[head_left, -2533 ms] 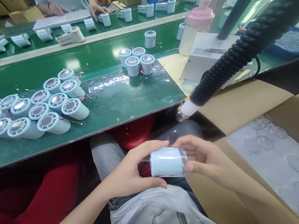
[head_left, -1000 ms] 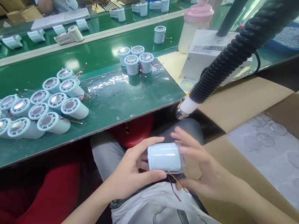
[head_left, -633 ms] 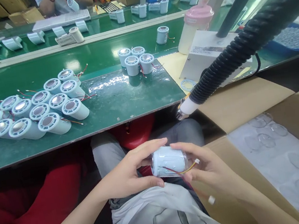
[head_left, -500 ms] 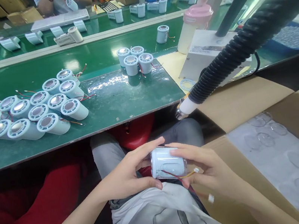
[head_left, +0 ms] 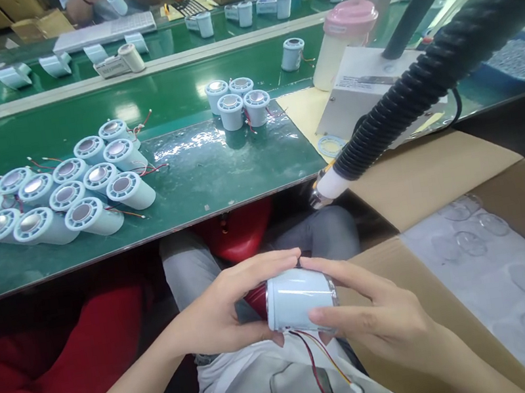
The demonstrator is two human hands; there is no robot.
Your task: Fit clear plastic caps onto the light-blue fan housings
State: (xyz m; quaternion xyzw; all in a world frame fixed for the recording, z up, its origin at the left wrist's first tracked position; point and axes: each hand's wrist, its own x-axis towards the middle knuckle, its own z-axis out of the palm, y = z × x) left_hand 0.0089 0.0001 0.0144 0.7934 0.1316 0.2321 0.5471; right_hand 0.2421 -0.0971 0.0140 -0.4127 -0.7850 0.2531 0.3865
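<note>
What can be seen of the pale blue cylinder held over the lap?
The pale blue cylinder looks like smooth matte plastic. It lies on its side, with a clear part at its right end. Red and yellow wires hang from its underside to a small white connector. The left hand and right hand grip it together, below the green bench edge.

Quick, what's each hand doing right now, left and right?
Left hand: closed on the pale blue cylinder, gripping its left end.
Right hand: closed on the same cylinder, at its right end.
</note>
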